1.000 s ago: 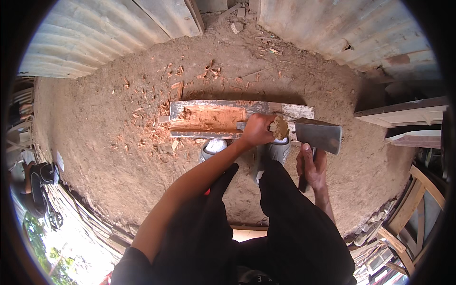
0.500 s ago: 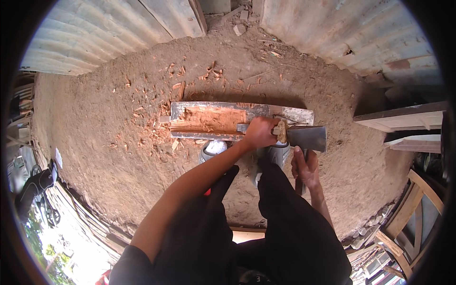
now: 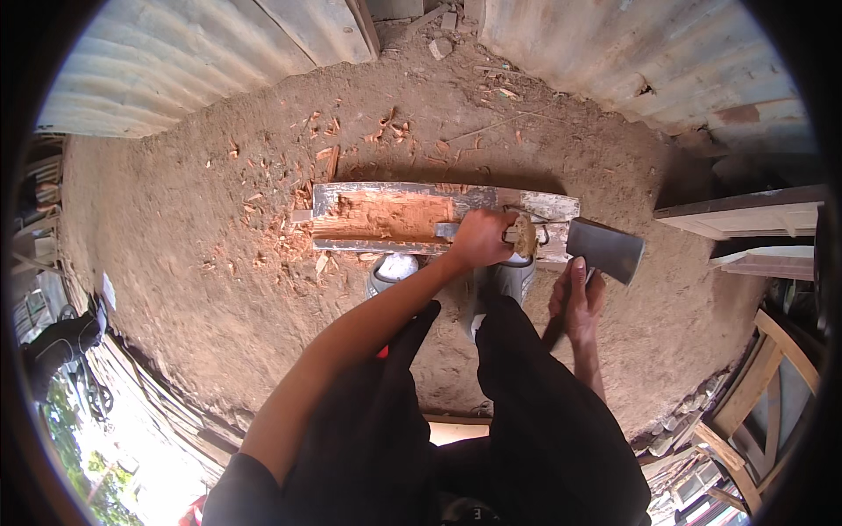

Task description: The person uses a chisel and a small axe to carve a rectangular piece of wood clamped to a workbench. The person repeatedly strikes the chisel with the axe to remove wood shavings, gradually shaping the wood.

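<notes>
My left hand (image 3: 481, 238) is closed round a chisel; its steel blade (image 3: 445, 230) rests at the right end of a rough reddish recess cut in a long, paint-flaked wooden plank (image 3: 355, 244). The chisel's battered tan handle end (image 3: 526, 235) sticks out to the right of my fist. My right hand (image 3: 579, 302) grips the dark shaft of an axe, whose broad, flat metal head (image 3: 603, 252) is held up to the right of that handle end, apart from it. My feet in grey shoes (image 3: 393, 276) are at the plank's near edge.
Wood shavings (image 3: 386, 127) lie on the dirt ground (image 3: 184, 219), mostly beyond and left of the plank. Corrugated metal sheets (image 3: 596, 61) edge the far side. Panels (image 3: 737, 219) and a wooden frame (image 3: 754, 386) stand at right. Scrap wood and dark objects (image 3: 70, 342) line the left.
The axe head swung left to the chisel's handle end half a second ago and is now back to the right of it, with my right hand. My left hand stays nearly in place.
</notes>
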`<state>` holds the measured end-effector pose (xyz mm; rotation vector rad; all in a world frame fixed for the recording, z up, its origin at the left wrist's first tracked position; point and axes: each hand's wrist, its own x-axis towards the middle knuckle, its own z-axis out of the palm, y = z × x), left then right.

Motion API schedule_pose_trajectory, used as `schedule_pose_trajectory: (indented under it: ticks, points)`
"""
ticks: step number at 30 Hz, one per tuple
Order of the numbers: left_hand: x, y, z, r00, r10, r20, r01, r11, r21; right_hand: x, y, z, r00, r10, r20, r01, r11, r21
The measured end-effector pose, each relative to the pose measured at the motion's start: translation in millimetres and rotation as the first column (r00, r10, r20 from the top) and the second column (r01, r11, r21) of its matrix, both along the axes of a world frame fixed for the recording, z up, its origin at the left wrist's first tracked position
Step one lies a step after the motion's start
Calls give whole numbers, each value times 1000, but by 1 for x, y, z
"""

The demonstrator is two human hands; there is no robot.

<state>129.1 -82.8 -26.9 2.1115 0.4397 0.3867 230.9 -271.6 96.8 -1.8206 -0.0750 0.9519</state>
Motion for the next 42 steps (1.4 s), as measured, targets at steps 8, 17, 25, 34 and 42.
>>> schedule_pose_trajectory:
  ticks: [8, 17, 25, 34, 42]
  points:
    - [-6, 6, 0, 1000, 13, 9, -13, 1000, -1, -1, 13, 11, 989, 126, 70, -120, 989, -89]
    - [-14, 9, 5, 990, 43, 133, -34, 997, -72, -19, 13, 6, 945, 319, 65, -311, 944, -105]
    - [-17, 11, -2, 993, 28, 112, -23, 999, -47, -22, 18, 3, 935, 356, 6, -352, 928, -118]
    - [-22, 22, 2, 996, 69, 63, -61, 991, -123, -29, 20, 11, 982, 179, 55, -180, 984, 7]
    - [-23, 19, -1, 997, 31, 75, -23, 995, -96, -22, 30, 8, 956, 290, 40, -290, 957, -24]
